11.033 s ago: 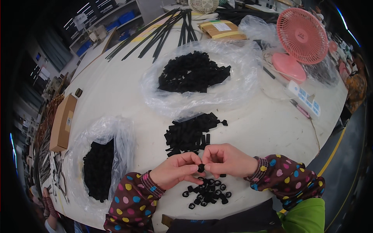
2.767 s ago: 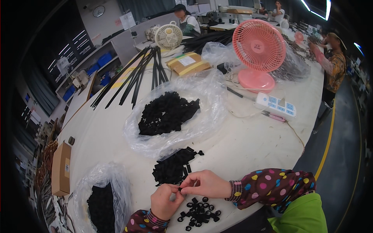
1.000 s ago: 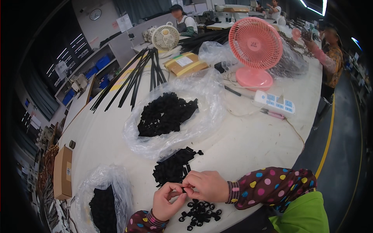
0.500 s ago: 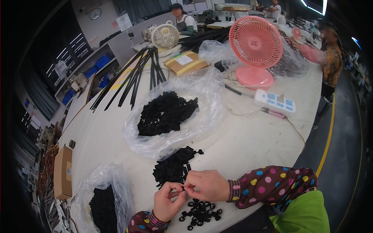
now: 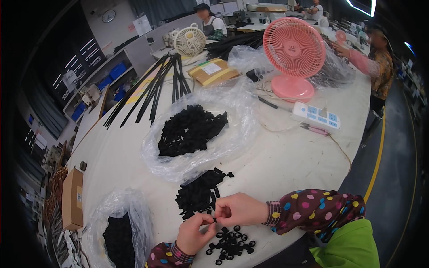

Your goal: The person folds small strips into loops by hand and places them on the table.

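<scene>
My left hand point(image 5: 195, 233) and my right hand point(image 5: 241, 209) meet fingertip to fingertip near the table's front edge. Both pinch one tiny black piece point(image 5: 214, 219), mostly covered by the fingers; it looks like a short bit of black strip. Just beyond them lies a heap of short flat black strips point(image 5: 195, 194). On the near side, small black loops point(image 5: 230, 246) are scattered in a loose pile, several showing open centres.
An open clear bag of black pieces point(image 5: 190, 131) lies mid-table; another bag point(image 5: 119, 239) sits at left. Beyond are a pink fan point(image 5: 294, 49), a power strip point(image 5: 315, 117), long black strips point(image 5: 167, 85) and a cardboard package point(image 5: 212, 72). Other people work farther off.
My right hand has shifted slightly right and up, its fingers more curled. My left hand stays almost in place, and the pinched piece shows a little more between the fingertips.
</scene>
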`<state>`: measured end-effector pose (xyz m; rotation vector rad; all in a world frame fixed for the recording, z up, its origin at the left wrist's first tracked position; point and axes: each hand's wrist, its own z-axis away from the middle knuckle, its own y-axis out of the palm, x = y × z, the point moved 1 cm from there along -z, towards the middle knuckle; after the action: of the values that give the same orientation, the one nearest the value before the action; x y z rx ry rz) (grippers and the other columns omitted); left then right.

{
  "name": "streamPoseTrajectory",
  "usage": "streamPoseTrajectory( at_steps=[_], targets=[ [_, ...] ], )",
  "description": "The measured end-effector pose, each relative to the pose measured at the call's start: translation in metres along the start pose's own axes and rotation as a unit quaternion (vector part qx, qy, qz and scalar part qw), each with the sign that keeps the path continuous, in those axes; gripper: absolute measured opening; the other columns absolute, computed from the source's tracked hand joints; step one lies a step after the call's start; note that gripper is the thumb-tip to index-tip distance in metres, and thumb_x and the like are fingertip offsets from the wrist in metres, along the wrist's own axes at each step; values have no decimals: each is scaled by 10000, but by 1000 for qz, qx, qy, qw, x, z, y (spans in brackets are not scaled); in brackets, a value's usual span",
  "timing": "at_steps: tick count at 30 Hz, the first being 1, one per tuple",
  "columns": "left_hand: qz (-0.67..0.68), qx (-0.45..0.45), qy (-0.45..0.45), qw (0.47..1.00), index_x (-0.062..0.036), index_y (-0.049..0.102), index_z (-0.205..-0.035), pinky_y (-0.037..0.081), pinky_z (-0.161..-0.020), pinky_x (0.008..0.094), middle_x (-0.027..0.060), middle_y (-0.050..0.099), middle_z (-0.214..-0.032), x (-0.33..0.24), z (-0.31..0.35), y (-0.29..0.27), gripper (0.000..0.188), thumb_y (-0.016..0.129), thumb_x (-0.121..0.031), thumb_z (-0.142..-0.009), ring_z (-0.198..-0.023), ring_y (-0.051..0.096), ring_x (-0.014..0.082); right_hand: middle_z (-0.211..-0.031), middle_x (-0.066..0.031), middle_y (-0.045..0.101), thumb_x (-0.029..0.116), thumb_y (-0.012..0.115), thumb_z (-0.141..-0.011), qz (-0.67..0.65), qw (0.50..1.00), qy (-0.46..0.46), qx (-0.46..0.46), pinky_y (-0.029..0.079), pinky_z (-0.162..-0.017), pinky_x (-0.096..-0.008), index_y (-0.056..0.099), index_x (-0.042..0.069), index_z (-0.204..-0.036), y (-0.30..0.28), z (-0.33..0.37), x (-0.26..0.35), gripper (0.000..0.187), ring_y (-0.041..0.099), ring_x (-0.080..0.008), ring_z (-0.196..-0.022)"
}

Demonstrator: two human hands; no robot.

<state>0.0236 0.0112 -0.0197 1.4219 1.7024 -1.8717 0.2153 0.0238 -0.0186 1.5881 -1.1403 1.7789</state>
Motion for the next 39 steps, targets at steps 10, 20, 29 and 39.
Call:
streamPoseTrajectory(
  at_steps=[10, 20, 29, 39],
  targets=[
    [-7, -52, 10, 999, -27, 562, -849, 504, -645, 259, 86, 635, -823, -6, -1, -1, 171, 666, -25, -713, -752, 658, 198, -694, -39, 590, 147, 602, -738, 186, 965, -106, -149, 462, -554, -306, 534, 63, -759, 13, 1, 1, 110, 598, -207, -628],
    [244, 66, -90, 963, 50, 478, -914, 521, -726, 236, 80, 584, -884, 0, 0, -9, 145, 580, 6, -820, -855, 628, 158, -764, -14, 648, 179, 634, -829, -106, 987, 44, 108, 470, -627, -205, 655, 30, -947, -15, -8, -9, 191, 584, -55, -670],
    [255, 106, -76, 958, 38, 476, -916, 514, -724, 225, 74, 566, -894, -1, 1, -14, 140, 578, 2, -827, -837, 629, 153, -730, -23, 641, 183, 653, -795, -156, 983, 8, 94, 454, -578, -190, 666, 21, -885, -11, -9, -14, 185, 572, -54, -624],
    [259, 84, -94, 958, 26, 485, -900, 517, -701, 227, 61, 590, -857, -5, 0, -9, 128, 581, -15, -826, -831, 626, 136, -703, 27, 579, 117, 637, -765, -124, 990, 7, 70, 434, -569, -193, 571, 46, -826, -1, -3, -3, 114, 534, -33, -639]
  ],
)
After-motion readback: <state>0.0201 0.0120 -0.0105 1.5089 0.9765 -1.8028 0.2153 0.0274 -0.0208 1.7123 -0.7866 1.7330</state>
